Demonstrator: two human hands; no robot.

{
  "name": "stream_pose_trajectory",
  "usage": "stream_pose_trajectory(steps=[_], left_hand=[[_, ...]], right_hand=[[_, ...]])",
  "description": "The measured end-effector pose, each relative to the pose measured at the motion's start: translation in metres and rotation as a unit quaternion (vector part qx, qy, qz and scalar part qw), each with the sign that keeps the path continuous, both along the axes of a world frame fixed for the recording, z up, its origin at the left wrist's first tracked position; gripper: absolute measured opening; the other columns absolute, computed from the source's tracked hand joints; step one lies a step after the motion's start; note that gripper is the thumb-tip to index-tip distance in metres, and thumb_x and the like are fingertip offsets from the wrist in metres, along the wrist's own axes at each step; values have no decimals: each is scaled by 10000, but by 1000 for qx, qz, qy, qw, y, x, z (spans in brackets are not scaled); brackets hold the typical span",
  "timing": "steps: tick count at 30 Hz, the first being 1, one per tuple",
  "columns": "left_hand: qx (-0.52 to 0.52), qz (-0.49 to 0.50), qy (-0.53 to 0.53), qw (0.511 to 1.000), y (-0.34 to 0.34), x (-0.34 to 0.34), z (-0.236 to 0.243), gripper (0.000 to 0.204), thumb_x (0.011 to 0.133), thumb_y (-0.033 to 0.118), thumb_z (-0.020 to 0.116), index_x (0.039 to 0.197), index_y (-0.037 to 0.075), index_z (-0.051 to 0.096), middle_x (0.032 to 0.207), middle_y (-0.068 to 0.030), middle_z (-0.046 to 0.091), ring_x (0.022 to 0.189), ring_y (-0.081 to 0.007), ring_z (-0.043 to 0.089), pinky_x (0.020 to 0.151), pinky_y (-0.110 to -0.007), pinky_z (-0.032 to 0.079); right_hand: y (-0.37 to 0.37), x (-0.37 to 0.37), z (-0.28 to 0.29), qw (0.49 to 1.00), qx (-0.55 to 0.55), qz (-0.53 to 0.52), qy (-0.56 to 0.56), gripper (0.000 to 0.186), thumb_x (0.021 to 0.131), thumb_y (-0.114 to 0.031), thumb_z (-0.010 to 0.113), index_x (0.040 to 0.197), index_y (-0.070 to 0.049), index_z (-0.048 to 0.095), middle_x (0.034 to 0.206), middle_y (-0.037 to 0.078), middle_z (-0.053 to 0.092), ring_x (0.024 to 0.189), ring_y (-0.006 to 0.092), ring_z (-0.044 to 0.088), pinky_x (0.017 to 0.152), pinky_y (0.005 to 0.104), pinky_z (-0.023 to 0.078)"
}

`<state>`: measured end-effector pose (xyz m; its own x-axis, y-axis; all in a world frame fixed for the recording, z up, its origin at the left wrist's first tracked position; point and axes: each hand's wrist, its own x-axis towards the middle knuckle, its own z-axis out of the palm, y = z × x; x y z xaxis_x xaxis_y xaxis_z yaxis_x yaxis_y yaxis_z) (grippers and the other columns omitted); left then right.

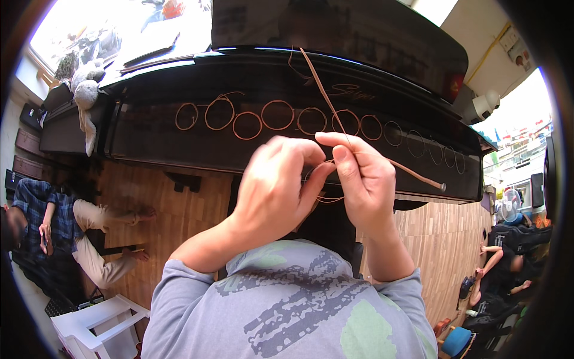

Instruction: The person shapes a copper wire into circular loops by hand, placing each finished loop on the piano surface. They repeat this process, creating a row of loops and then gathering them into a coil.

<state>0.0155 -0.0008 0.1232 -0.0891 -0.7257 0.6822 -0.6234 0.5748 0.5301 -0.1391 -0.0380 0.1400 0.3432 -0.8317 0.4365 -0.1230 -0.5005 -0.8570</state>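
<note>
Over the closed black piano lid (149,140), where a row of coiled copper-coloured strings (278,115) lies along its length toward the right edge, the left hand (275,185) and right hand (365,179) both pinch one long piano string (382,160) just off the lid's near edge. The string looks light, stiff and springy — likely best gripped near the small coil between the fingertips. Its free ends sweep wide, one up over the lid, one ending at a small ball (443,187) — open room to the right.

A row of coiled wire rings (277,115) lies on the black piano lid (149,140).
</note>
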Motion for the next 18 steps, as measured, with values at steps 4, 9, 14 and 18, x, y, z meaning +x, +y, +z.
stream_pose_trajectory(steps=[4, 9, 14, 18], left_hand=[[-147, 140, -169, 964, -11, 9, 27, 601, 694, 270, 806, 1234, 127, 584, 1290, -122, 531, 1278, -311, 417, 1075, -471, 291], [-84, 77, -256, 960, -24, 16, 29, 564, 732, 277, 759, 1254, 125, 609, 1002, -49, 676, 1019, -230, 617, 1145, -498, 216], [11, -50, -45, 998, -15, 10, 20, 177, 829, 103, 703, 970, 13, 644, 701, -34, 612, 565, -124, 536, 543, -273, 443], [188, -112, 106, 970, -11, 4, 25, 131, 891, 131, 663, 882, 6, 627, 632, -37, 555, 521, -109, 499, 483, -252, 387]], right_hand=[[-7, -5, 7, 997, 48, 62, 7, 221, 971, -91, 536, 1109, 27, 661, 808, 79, 695, 693, 86, 630, 636, 223, 495], [-14, -14, 3, 996, 19, 92, 10, 193, 963, -76, 547, 1050, 30, 683, 838, 95, 698, 730, 96, 647, 643, 223, 499], [-19, -14, 4, 990, 32, 96, -103, 243, 1004, -173, 541, 937, 19, 673, 793, 30, 640, 658, 65, 570, 573, 202, 441], [-21, -5, 3, 976, 30, 84, -200, 285, 1034, -209, 486, 905, 3, 625, 626, -38, 489, 502, -16, 385, 449, 160, 288]])
